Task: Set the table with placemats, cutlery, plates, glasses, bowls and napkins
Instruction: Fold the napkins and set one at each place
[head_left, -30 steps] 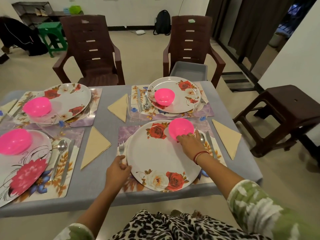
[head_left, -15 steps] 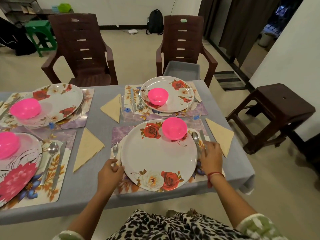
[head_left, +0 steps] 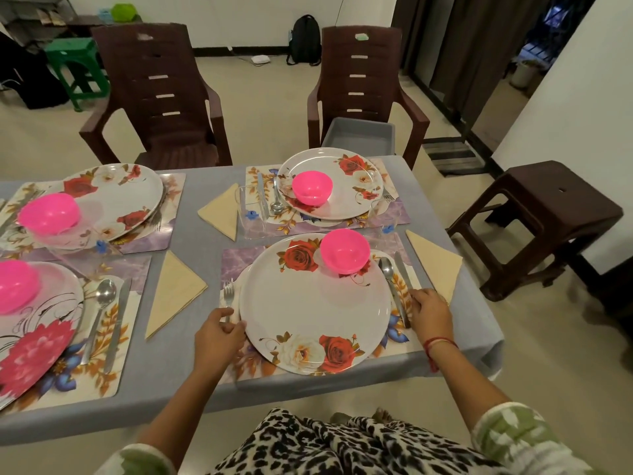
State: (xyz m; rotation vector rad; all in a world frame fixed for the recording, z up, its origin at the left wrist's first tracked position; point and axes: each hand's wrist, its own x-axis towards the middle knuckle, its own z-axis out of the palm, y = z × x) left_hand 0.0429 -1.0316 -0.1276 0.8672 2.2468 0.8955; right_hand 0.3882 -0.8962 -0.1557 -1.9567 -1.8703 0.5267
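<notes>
The near right setting lies on a floral placemat: a rose-printed plate with a pink bowl on its far rim. A fork lies left of the plate, and my left hand pinches its handle beside the rim. To the right of the plate lie a spoon and a knife. My right hand has its fingers curled over the knife's handle end. A folded beige napkin lies just right of that hand. A clear glass stands behind the bowl.
Three other settings with plates, pink bowls, cutlery and napkins fill the grey table. Two brown chairs stand across it; the right one holds a grey tray. A brown stool stands off the table's right edge.
My right hand left the pink bowl, crossed to the right of the plate and came down onto the knife and spoon handles. My left hand stayed at the plate's left rim by the fork.
</notes>
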